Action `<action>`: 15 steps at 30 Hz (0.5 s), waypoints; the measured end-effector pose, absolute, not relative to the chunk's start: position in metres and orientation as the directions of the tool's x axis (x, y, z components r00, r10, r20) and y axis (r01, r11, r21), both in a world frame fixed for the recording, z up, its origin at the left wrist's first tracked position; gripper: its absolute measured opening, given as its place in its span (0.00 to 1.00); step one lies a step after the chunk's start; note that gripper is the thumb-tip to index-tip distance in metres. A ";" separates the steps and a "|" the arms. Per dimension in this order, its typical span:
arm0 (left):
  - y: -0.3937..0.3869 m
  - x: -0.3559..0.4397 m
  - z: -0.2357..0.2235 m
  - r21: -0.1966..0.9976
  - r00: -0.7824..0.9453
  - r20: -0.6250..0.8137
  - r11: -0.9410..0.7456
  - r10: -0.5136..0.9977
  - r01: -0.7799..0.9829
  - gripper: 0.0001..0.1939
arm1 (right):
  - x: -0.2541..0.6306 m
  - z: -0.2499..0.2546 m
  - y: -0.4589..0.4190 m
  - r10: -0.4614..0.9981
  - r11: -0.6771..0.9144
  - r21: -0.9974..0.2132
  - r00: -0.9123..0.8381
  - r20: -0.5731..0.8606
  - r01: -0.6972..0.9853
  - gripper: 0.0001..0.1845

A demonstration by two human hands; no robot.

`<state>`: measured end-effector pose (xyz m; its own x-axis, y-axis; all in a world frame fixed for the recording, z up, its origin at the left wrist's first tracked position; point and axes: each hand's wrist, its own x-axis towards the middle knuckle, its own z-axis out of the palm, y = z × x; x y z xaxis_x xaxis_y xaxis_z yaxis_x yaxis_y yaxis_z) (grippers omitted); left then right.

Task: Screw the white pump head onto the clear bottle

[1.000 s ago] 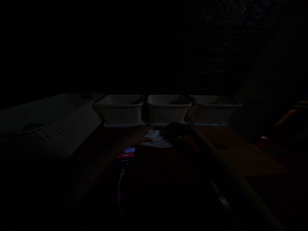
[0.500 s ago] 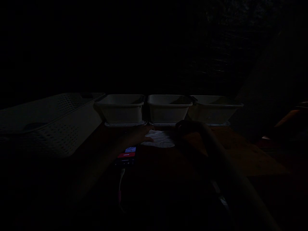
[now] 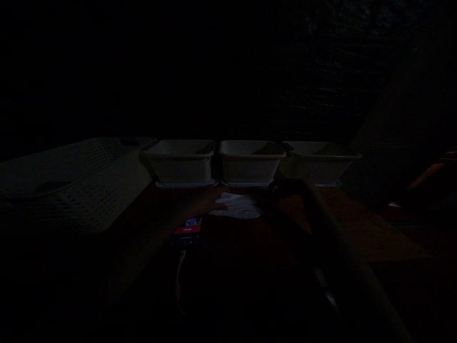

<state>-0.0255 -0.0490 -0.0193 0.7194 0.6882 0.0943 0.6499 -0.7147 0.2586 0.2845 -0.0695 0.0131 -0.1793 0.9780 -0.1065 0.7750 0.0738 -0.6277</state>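
The scene is very dark. A small white cloth piece (image 3: 240,206), faintly ribbed, lies flat on the brown wooden table (image 3: 357,228); its exact kind is hard to make out. My left hand (image 3: 210,199) rests on its left end, thumb and fingers apart, with the thumb lying over the cloth. At the right, just past the cloth's dim right end, is my right hand (image 3: 283,187) with its fingers curled downward. Shadow hides what those fingers hold, if anything, and whether they touch the cloth.
Three pale tubs (image 3: 182,166) stand in a row behind my hands. A large white perforated basket (image 3: 107,195) is on the left. A lit phone (image 3: 187,231) with a white cable (image 3: 179,267) lies below my left wrist. Part of a person (image 3: 428,174) shows at far right.
My right hand has moved a little to the right, away from my left. The cloth's right end reaches slightly further right. My left hand stays in place.
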 end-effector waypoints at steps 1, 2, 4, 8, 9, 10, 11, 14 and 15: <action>-0.049 -0.026 -0.020 0.254 0.723 0.099 -0.720 0.684 0.646 0.27 | 0.284 0.012 -0.068 0.976 0.060 -0.639 -0.180 -0.124 0.767 0.16; -0.048 -0.026 -0.020 0.252 0.728 0.107 -0.727 0.677 0.639 0.27 | 0.284 0.010 -0.067 0.973 0.045 -0.651 -0.180 -0.143 0.758 0.16; -0.047 -0.026 -0.022 0.258 0.737 0.115 -0.737 0.666 0.625 0.27 | 0.283 0.006 -0.064 0.968 0.021 -0.666 -0.183 -0.174 0.746 0.15; -0.045 -0.027 -0.024 0.276 0.737 0.115 -0.734 0.666 0.621 0.27 | 0.284 -0.001 -0.059 0.953 -0.018 -0.671 -0.191 -0.235 0.741 0.13; -0.045 -0.027 -0.024 0.278 0.735 0.118 -0.733 0.668 0.622 0.27 | 0.285 -0.002 -0.058 0.950 -0.025 -0.668 -0.190 -0.247 0.744 0.13; -0.045 -0.027 -0.024 0.279 0.736 0.121 -0.734 0.667 0.619 0.27 | 0.286 -0.002 -0.058 0.948 -0.030 -0.665 -0.189 -0.255 0.746 0.12; -0.045 -0.027 -0.024 0.281 0.735 0.125 -0.735 0.666 0.618 0.27 | 0.287 -0.002 -0.058 0.948 -0.030 -0.664 -0.190 -0.257 0.747 0.12; -0.046 -0.026 -0.024 0.284 0.731 0.119 -0.729 0.672 0.623 0.27 | 0.289 -0.001 -0.058 0.955 0.005 -0.682 -0.205 -0.213 0.731 0.12; -0.046 -0.026 -0.023 0.282 0.732 0.114 -0.728 0.672 0.625 0.27 | 0.289 -0.001 -0.059 0.960 0.028 -0.694 -0.214 -0.182 0.720 0.12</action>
